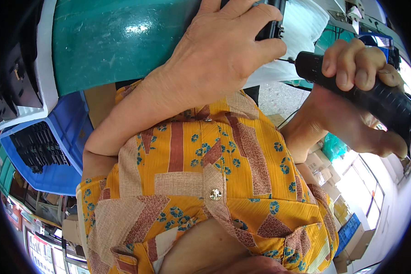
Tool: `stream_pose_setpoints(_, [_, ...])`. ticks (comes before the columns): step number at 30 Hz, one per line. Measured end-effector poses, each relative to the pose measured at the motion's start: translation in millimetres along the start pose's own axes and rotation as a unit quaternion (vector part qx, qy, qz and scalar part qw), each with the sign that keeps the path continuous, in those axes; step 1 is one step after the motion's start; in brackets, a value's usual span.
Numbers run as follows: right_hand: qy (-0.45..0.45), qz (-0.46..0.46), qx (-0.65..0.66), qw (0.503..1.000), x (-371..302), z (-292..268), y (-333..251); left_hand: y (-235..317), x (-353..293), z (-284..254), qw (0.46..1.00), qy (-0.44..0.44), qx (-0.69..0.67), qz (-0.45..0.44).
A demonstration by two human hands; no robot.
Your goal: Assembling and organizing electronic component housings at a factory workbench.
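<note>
At the top of the head view, my left hand (228, 48) is closed on a black plastic part (274, 28), pressing it down at the table edge. Most of that part is hidden under my fingers or cut off by the frame. My right hand (340, 102) wraps round a thick black electric screwdriver (313, 68), held sideways. Its thin bit points left and reaches close to my left fingertips and the part's side. Whether the bit touches a screw cannot be made out.
A teal mat (109, 45) covers the table, with translucent white wrap (301, 27) beside the part. At left are a white foam tray (45, 68) holding black pieces and a blue bin (71, 132) with several black parts. Cardboard boxes (317, 166) stand at right.
</note>
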State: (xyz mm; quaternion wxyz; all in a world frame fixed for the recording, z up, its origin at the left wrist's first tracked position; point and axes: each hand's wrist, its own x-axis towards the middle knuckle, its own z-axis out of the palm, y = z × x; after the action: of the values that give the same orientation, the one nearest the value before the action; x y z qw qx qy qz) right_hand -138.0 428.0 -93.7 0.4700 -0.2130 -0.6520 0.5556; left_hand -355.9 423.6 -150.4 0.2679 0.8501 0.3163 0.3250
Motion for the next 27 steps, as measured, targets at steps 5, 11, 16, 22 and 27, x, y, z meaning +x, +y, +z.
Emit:
stream_pose_setpoints(5, [-0.019, -0.092, -0.05, 0.994, -3.7, 20.4, 1.9, -7.7, -5.9, 8.8, 0.997, 0.058, 0.033, 0.036])
stream_pose_setpoints(11, [-0.007, -0.124, 0.078, 0.989, -16.8, -15.2, 11.0, 0.7, -6.3, 5.1, 0.993, 0.078, 0.077, 0.048])
stream_pose_setpoints(16, [-0.013, -0.161, 0.077, 0.984, -6.1, -3.6, 16.1, 2.5, -6.4, 3.6, 0.993, 0.077, 0.07, 0.052])
stream_pose_setpoints(22, [-0.016, -0.188, 0.088, 0.978, -10.0, -16.9, 11.9, 2.1, -7.2, 0.2, 0.994, 0.071, 0.073, 0.041])
stream_pose_setpoints(27, [-0.019, -0.198, 0.085, 0.976, -21.9, -41.0, 7.2, -20.8, -4.1, 11.6, 0.984, 0.114, 0.067, 0.116])
